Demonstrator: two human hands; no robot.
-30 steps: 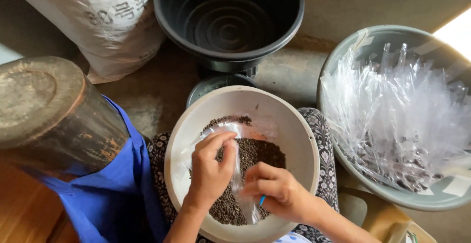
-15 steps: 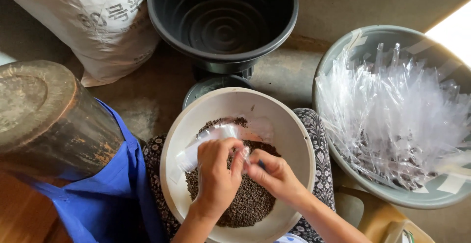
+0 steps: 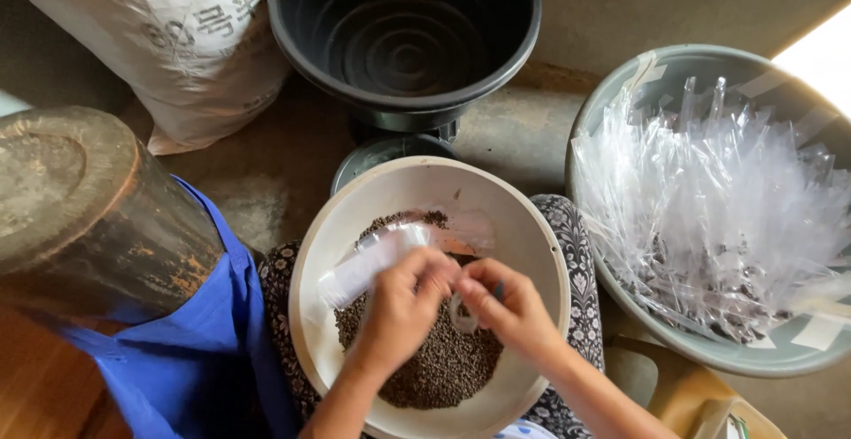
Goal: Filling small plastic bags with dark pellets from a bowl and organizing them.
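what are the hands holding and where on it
Both hands, left and right, grip a small clear plastic bag at its near end, over the seeds in the cream bowl.

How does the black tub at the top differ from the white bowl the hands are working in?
The black tub is dark, with stepped rings inside, and looks empty; the white bowl is pale and smooth and holds a heap of small dark seeds. The tub stands untouched, while the left hand and right hand work over the bowl, pinching a small clear bag. Both are round and open-topped.
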